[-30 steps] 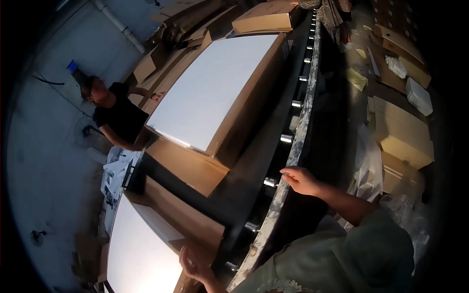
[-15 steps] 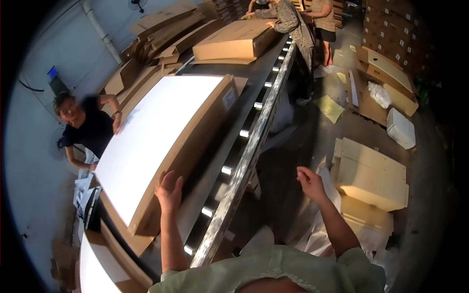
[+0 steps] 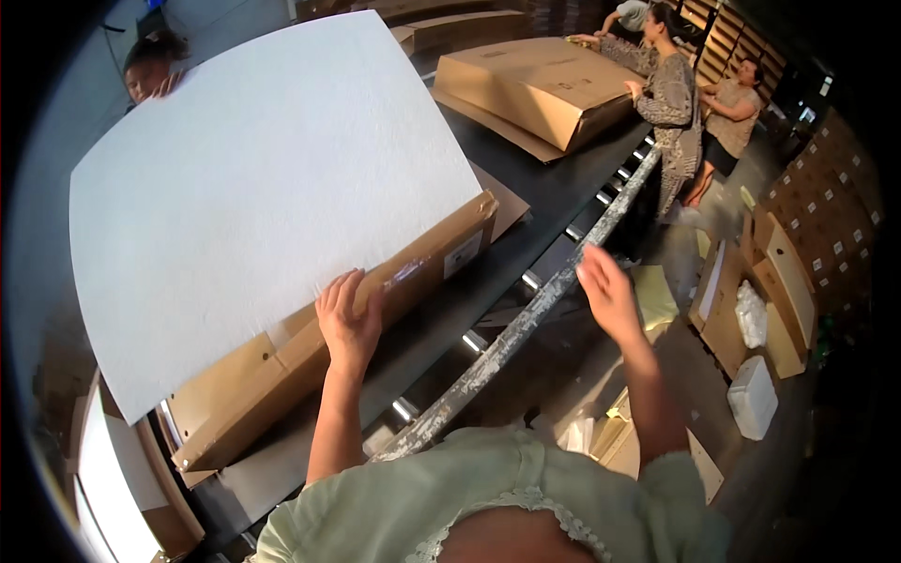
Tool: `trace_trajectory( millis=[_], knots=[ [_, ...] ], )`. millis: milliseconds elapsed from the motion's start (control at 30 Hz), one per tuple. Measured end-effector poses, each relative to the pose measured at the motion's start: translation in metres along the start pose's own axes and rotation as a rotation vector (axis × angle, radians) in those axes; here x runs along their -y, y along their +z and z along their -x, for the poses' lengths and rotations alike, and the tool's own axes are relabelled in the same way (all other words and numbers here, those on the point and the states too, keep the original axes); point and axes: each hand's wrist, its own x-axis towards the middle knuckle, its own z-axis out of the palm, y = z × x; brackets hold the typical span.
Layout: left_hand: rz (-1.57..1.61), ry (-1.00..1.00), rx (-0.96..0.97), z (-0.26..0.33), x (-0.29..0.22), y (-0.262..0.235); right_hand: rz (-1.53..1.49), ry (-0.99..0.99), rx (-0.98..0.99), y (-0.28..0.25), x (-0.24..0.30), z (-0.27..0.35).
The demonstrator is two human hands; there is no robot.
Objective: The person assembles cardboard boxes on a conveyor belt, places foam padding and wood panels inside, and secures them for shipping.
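Observation:
A large white foam-like sheet (image 3: 272, 188) stands tilted over a long, shallow cardboard box (image 3: 422, 272) on the conveyor. Below the sheet's near edge, a tan panel (image 3: 211, 385) with small dark holes shows in the box. My left hand (image 3: 349, 319) is at the box's near rim, fingers outstretched and thumb apart, beside the sheet's lower edge; whether they touch the sheet I cannot tell. Over the metal side rail, my right hand (image 3: 608, 293) hangs in the air with straight fingers and nothing in it. Across the box, a co-worker's hand (image 3: 169, 84) grips the sheet's far edge.
Metal rollers (image 3: 475, 341) line the conveyor beside its worn rail (image 3: 526, 324). Farther along lies another carton (image 3: 544, 84), with people standing by it. White foam blocks (image 3: 753, 399) and flattened cardboard lie on the right. Another box with a white sheet (image 3: 113, 469) stands at the lower left.
The white sheet has tilted up from lying flat on the box, baring the tan panel. My left hand has moved slightly up and right along the box's rim. My view has swung.

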Motion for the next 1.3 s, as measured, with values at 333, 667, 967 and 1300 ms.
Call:
trace_trajectory(
  millis=[333,667,967,1300],
  knots=[
    [-0.33,-0.241,-0.122,0.019,-0.007,0.001,-0.094,0.01,0.446,0.178,-0.049,-0.267],
    [-0.334,-0.604,-0.335,0.017,-0.073,0.061,-0.401,-0.143,0.928,0.274,-0.027,-0.236],
    [-0.497,-0.313,0.026,-0.033,-0.069,0.114,-0.683,-0.06,1.672,0.285,-0.004,-0.261],
    [-0.965,-0.337,0.133,-0.082,-0.036,0.051,-1.136,0.454,1.63,0.306,0.041,-0.22]
  ],
)
